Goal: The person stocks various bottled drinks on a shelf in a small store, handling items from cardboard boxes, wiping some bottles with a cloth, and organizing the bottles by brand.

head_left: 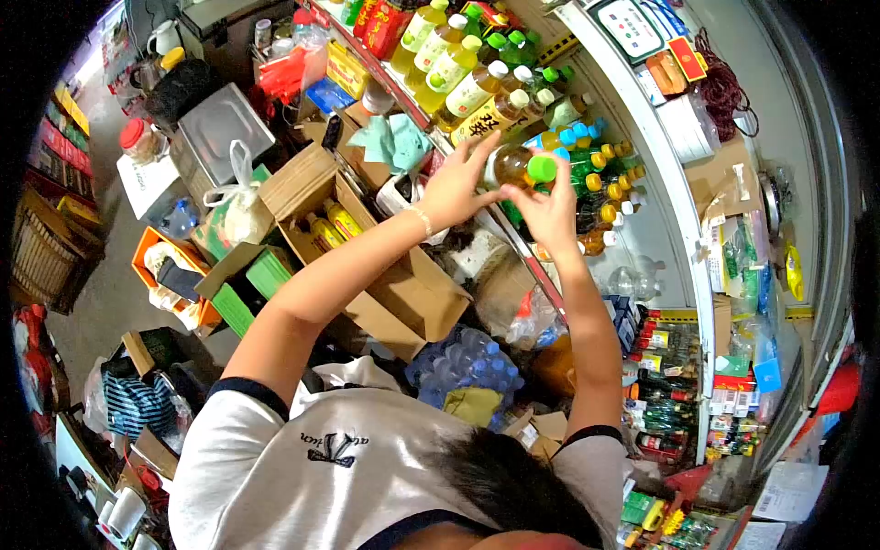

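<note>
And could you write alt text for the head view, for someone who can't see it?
A person's left hand and right hand hold a green-capped bottle beside bottled drinks crowding a shelf. To the left, an open cardboard box contains yellow items.

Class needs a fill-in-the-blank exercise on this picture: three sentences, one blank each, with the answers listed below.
1. The left hand and right hand hold a bottle with a ____ cap.
2. A bracelet is worn on the person's ____ side.
3. The person's shirt is mainly ____.

Answers: green; left; white
</note>
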### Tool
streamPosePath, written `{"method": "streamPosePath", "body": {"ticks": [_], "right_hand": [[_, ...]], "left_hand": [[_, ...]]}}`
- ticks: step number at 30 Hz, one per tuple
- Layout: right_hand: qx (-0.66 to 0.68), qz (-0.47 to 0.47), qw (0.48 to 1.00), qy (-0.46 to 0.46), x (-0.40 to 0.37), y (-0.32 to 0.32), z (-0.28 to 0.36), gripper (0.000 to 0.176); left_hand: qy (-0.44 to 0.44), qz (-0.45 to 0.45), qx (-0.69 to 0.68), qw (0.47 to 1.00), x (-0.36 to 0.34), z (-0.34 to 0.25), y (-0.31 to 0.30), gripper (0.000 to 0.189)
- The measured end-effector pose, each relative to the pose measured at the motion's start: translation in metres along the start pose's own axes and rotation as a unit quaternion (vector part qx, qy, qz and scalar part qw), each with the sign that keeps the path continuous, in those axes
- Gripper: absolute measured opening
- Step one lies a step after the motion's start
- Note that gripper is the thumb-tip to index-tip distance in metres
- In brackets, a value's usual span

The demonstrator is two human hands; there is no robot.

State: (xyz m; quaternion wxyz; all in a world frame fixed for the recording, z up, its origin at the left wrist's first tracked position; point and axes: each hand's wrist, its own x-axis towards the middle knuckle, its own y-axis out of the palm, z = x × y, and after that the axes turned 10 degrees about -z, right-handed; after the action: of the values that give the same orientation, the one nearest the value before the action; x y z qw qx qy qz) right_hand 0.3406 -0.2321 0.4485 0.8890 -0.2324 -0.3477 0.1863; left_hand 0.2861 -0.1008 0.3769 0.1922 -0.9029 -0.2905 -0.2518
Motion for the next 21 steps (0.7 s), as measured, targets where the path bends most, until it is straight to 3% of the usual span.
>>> {"method": "streamPosePath", "body": {"ticks": [1,3,4,8,12,15,17,21], "right_hand": [[0.065,-0.016,0.997,0.047,0.007,0.003,-0.007,0.056],[0.007,-0.059,0.998,0.033,0.021,0.003,-0.016,0.056],[-0.087,-0.086,0.992,-0.005,0.029,0.001,-0.045,0.056],[-0.077,-0.076,0.993,0.039,0.055,-0.004,-0.088,0.058],[-0.014,-0.046,0.995,0.087,0.067,0.005,-0.075,0.056],[-0.070,-0.034,0.991,0.107,0.078,0.013,-0.069,0.059],[-0.314,0.029,0.948,0.026,0.086,0.017,-0.068,0.064],[-0.362,0.000,0.929,0.081,0.090,0.023,-0.080,0.069]], "left_hand": [[-0.021,-0.020,-0.002,1.000,0.002,0.008,0.015,0.079],[-0.049,-0.018,-0.016,0.998,0.004,0.020,0.040,0.081],[-0.068,0.006,-0.031,0.997,0.005,0.021,0.049,0.081],[-0.119,0.056,-0.101,0.986,0.010,0.029,0.076,0.085],[-0.132,0.046,-0.126,0.982,0.012,0.040,0.091,0.085],[-0.139,0.012,-0.149,0.979,0.014,0.051,0.098,0.085],[-0.164,0.034,-0.155,0.974,0.015,0.059,0.098,0.087],[-0.199,0.038,-0.171,0.964,0.008,0.071,0.103,0.085]]}}
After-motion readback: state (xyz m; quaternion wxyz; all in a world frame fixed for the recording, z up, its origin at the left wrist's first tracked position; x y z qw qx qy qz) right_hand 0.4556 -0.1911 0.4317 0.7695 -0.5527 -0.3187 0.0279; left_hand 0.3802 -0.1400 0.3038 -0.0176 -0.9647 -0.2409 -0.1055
